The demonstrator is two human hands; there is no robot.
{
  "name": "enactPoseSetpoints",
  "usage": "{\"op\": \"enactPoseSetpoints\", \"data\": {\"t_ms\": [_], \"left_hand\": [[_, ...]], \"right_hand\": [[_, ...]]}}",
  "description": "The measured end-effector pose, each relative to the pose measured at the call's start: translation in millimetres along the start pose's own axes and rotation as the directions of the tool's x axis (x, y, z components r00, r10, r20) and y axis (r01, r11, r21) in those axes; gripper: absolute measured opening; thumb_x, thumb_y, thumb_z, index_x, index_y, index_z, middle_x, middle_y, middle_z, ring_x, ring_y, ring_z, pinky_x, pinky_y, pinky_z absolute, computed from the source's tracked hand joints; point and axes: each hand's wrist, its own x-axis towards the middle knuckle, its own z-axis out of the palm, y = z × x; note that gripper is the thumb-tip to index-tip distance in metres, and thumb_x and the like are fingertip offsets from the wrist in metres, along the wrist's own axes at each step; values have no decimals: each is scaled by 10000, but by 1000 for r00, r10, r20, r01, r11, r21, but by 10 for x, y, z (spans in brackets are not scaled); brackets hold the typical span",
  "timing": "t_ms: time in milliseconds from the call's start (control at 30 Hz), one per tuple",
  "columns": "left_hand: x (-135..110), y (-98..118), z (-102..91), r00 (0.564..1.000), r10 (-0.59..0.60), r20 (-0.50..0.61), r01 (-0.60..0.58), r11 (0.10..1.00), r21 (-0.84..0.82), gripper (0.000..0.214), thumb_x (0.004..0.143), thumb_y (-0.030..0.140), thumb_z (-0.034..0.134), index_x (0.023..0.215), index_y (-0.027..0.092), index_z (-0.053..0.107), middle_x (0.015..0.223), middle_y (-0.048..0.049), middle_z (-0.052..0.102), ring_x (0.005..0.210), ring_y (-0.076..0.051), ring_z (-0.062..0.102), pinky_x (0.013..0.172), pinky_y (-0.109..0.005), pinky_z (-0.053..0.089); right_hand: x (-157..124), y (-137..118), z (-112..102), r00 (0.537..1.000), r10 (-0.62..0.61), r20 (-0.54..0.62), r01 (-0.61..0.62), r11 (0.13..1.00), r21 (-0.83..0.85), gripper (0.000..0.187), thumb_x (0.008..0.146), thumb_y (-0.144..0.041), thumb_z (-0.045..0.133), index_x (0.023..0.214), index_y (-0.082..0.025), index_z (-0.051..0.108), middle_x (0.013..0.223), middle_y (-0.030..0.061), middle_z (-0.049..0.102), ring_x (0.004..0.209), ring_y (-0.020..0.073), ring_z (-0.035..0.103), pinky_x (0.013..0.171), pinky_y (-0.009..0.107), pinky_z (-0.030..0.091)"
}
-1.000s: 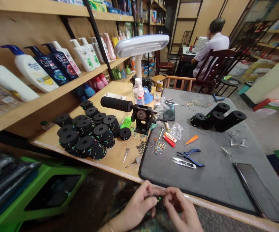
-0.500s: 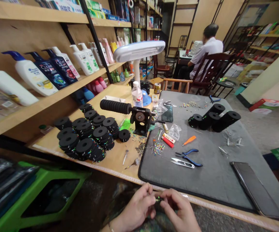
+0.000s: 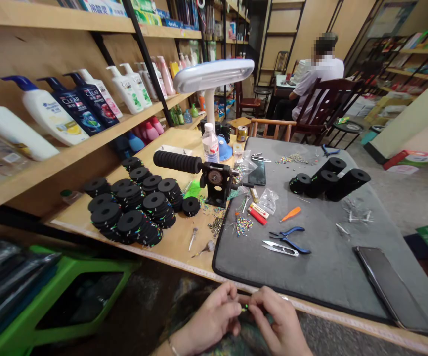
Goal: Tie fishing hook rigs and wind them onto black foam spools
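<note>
Just off the table's front edge, my left hand (image 3: 217, 314) is closed, thumb against fingers, around a tiny green-and-yellow bead-like piece (image 3: 245, 307). Its exact kind is too small to make out. My right hand (image 3: 273, 316) pinches at the other side of the same piece, fingertips close to the left thumb. On the grey mat (image 3: 328, 277) beyond lie thread snips (image 3: 280, 248), blue-handled pliers (image 3: 290, 238), an orange pointed tool (image 3: 291, 213), a red lighter (image 3: 257, 216) and a heap of small coloured beads (image 3: 243, 226).
Stacked black foam spools (image 3: 130, 222) stand at the left, beside a black hand-crank winder (image 3: 216, 183). More black foam rolls (image 3: 347, 184) and a phone (image 3: 392, 287) are on the right. A lamp (image 3: 214, 76) and bottle (image 3: 210, 143) stand behind. Someone (image 3: 318, 74) sits farther back.
My right hand has shifted slightly right and down, so a little more of the green piece shows between the fingertips. The left hand stays nearly in place. The table things are unmoved.
</note>
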Motion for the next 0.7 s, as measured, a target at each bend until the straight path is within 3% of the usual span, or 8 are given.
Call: {"op": "enactPoseSetpoints", "data": {"t_ms": [167, 467, 700], "left_hand": [[-5, 20, 27, 1000, -23, 20, 23, 999, -22, 343, 689, 345, 712, 760, 203, 407, 684, 65, 416, 516, -49, 380, 433, -154, 394], [-26, 67, 63, 999, 11, 50, -9, 999, -32, 323, 720, 300, 699, 744, 197, 394, 774, 17, 550, 636, -82, 493, 500, -168, 402], [15, 32, 90, 996, 92, 19, -91, 995, -51, 270, 707, 209, 644, 738, 200, 376, 847, -5, 620, 639, -89, 491, 535, -197, 351]], "right_hand": [[-9, -13, 33, 996, -67, -56, 64, 997, -53, 152, 885, -121, 420, 791, -235, 452, 676, -23, 516, 579, 135, 519, 538, 224, 379], [13, -53, 83, 996, 58, -66, -61, 997, -42, 154, 851, -144, 444, 728, -237, 435, 626, -34, 505, 530, 135, 494, 499, 225, 375], [-7, -57, 183, 972, 201, -118, -197, 979, 48, 180, 866, -184, 439, 690, -224, 448, 618, -27, 509, 549, 138, 502, 518, 226, 405]]}}
